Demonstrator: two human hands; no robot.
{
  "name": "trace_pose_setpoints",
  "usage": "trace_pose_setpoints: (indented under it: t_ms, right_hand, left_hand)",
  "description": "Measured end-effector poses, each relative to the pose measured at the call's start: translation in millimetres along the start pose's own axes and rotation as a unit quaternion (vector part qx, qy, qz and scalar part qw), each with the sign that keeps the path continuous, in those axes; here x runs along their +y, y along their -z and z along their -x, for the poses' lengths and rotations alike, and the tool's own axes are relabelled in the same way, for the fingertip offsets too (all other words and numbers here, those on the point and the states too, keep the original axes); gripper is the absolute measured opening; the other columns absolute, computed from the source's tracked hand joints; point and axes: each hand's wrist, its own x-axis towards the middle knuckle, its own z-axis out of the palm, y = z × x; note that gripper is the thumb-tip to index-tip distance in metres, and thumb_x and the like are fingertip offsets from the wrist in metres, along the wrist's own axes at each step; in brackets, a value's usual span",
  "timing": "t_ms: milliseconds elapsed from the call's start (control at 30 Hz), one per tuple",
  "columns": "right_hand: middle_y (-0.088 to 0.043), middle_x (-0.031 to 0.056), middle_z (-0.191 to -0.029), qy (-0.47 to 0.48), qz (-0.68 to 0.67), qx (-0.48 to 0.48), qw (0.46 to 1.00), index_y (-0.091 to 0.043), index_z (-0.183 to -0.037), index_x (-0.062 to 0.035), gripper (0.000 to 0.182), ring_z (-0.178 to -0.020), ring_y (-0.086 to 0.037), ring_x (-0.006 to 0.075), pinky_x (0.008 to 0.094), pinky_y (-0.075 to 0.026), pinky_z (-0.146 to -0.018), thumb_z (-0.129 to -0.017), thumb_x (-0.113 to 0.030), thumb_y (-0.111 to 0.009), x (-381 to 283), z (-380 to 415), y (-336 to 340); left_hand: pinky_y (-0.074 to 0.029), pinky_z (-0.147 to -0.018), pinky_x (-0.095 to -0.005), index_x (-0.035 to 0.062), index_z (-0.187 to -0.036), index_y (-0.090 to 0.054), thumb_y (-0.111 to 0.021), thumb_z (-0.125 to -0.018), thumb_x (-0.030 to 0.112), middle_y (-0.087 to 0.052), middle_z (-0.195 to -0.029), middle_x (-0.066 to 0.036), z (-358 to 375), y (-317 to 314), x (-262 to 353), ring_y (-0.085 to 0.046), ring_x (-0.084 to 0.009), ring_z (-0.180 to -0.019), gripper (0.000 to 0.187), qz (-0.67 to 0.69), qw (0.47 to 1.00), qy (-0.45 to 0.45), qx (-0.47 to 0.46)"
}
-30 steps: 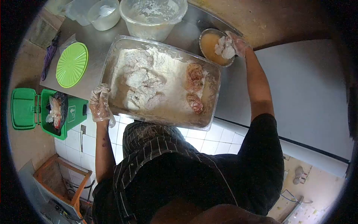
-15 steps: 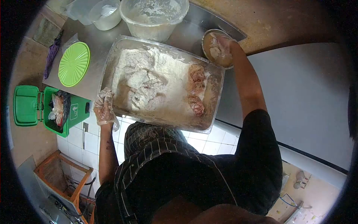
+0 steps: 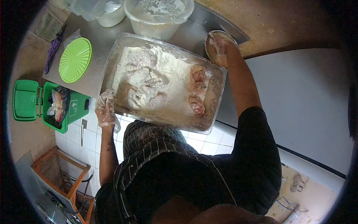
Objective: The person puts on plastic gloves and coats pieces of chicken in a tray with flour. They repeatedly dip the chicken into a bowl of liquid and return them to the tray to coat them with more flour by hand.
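A big metal tray [image 3: 203, 128] holds white flour [image 3: 173, 69] with coated, lumpy pieces of meat [image 3: 143, 87] at its left. Raw reddish meat pieces [image 3: 197, 105] lie along the tray's right side, lightly dusted. My left hand [image 3: 106, 108], in a clear plastic glove, is closed at the tray's near left corner, gripping the rim. Beyond the far right corner, my gloved right hand [image 3: 220, 44] reaches into a round bowl [image 3: 209, 52] of brownish liquid. Its fingers are partly hidden inside the bowl, and I cannot tell if they hold anything.
A large floury plastic tub [image 3: 154, 28] stands behind the tray, beside a smaller white container [image 3: 109, 16]. A green lid [image 3: 75, 59] lies on the steel counter at left. Below stands a green bin [image 3: 72, 112] with its lid raised. A white surface [image 3: 298, 97] extends to the right.
My right hand has shifted slightly left within the bowl. The whole view has moved a little, while my left hand stays at the tray corner.
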Motion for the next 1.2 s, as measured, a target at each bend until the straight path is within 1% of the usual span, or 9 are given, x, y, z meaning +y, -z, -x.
trace_pose_setpoints:
  t_ms: [33, 200, 267, 367, 667, 833, 967, 1033, 1200]
  right_hand:
    - [-0.041, 0.0140, -0.137, 0.006, 0.074, 0.155, 0.985, -0.040, -0.135, -0.0089, 0.070, -0.115, -0.048, 0.0307, 0.0479, -0.044, -0.090, -0.088, -0.060, -0.042, -29, 115, -72]
    - [-0.054, 0.0132, -0.116, 0.013, -0.089, 0.132, 0.987, -0.049, -0.126, -0.0076, 0.058, -0.100, -0.055, 0.0269, 0.0416, -0.052, -0.074, -0.090, -0.053, -0.046, -41, 150, -98]
    - [-0.055, 0.0130, -0.115, 0.018, -0.083, 0.142, 0.986, -0.049, -0.125, -0.0075, 0.057, -0.099, -0.055, 0.0267, 0.0410, -0.053, -0.073, -0.090, -0.053, -0.046, -39, 151, -100]
    - [-0.055, 0.0128, -0.113, 0.026, -0.086, 0.154, 0.984, -0.050, -0.124, -0.0074, 0.056, -0.097, -0.056, 0.0264, 0.0402, -0.053, -0.072, -0.090, -0.052, -0.046, -34, 154, -99]
    - [-0.057, 0.0122, -0.107, 0.066, -0.153, 0.146, 0.975, -0.051, -0.122, -0.0071, 0.054, -0.093, -0.057, 0.0255, 0.0377, -0.054, -0.069, -0.090, -0.050, -0.047, -32, 183, -89]
    - [-0.058, 0.0118, -0.103, 0.115, -0.235, 0.131, 0.956, -0.051, -0.121, -0.0069, 0.053, -0.090, -0.058, 0.0251, 0.0363, -0.054, -0.067, -0.090, -0.049, -0.048, -39, 238, -83]
    - [-0.061, 0.0086, -0.099, 0.164, -0.249, 0.091, 0.950, -0.053, -0.117, -0.0058, 0.051, -0.086, -0.059, 0.0237, 0.0381, -0.053, -0.074, -0.091, -0.049, -0.047, -15, 198, -34]
    - [-0.060, 0.0072, -0.103, 0.143, -0.222, 0.188, 0.946, -0.053, -0.117, -0.0055, 0.051, -0.090, -0.059, 0.0213, 0.0377, -0.050, -0.081, -0.092, -0.048, -0.046, -30, 244, -59]
    - [-0.060, 0.0097, -0.107, 0.095, -0.122, 0.250, 0.956, -0.050, -0.123, -0.0029, 0.058, -0.096, -0.058, 0.0216, 0.0383, -0.047, -0.085, -0.091, -0.051, -0.046, -3, 202, -34]
  left_hand:
    - [-0.047, -0.084, -0.0288, -0.0032, -0.105, -0.061, -0.052, -0.088, 0.005, -0.063, -0.104, -0.011, 0, 3, -8, -0.060, -0.0182, -0.094, 0.021, -0.032, 0.999, -0.031, -0.006]
    - [-0.047, -0.085, -0.0320, -0.0034, -0.105, -0.061, -0.052, -0.089, 0.008, -0.064, -0.103, -0.014, 3, 3, -3, -0.061, -0.0215, -0.094, 0.022, 0.004, 1.000, -0.010, 0.002]
    - [-0.043, -0.092, -0.0318, 0.0024, -0.113, -0.060, -0.050, -0.089, 0.011, -0.061, -0.116, -0.010, 1, 10, -16, -0.058, -0.0235, -0.104, 0.028, -0.058, 0.993, 0.102, -0.021]
    - [-0.045, -0.086, -0.0283, -0.0010, -0.108, -0.062, -0.051, -0.090, 0.012, -0.064, -0.107, -0.010, 0, 9, -1, -0.061, -0.0205, -0.096, 0.025, 0.003, 1.000, 0.008, -0.022]
    - [-0.047, -0.080, -0.0287, -0.0003, -0.106, -0.062, -0.055, -0.089, 0.013, -0.062, -0.108, -0.010, 0, 13, 16, -0.060, -0.0170, -0.090, 0.022, 0.181, 0.982, 0.057, -0.009]
    - [-0.047, -0.083, -0.0288, -0.0027, -0.105, -0.061, -0.056, -0.087, 0.011, -0.062, -0.110, -0.012, -3, 16, 8, -0.060, -0.0180, -0.092, 0.023, 0.190, 0.982, 0.014, -0.012]
    - [-0.048, -0.080, -0.0279, -0.0040, -0.104, -0.061, -0.049, -0.088, 0.006, -0.063, -0.106, -0.012, -3, 14, 7, -0.060, -0.0174, -0.091, 0.022, 0.205, 0.978, 0.029, -0.006]
    - [-0.047, -0.085, -0.0290, -0.0053, -0.108, -0.059, -0.050, -0.089, 0.005, -0.062, -0.110, -0.013, -2, 17, -11, -0.060, -0.0191, -0.095, 0.024, 0.174, 0.984, 0.017, -0.022]
    - [-0.047, -0.088, -0.0288, -0.0043, -0.114, -0.057, -0.051, -0.089, 0.009, -0.061, -0.113, -0.013, -5, 14, 7, -0.060, -0.0197, -0.099, 0.028, 0.088, 0.995, 0.018, -0.043]
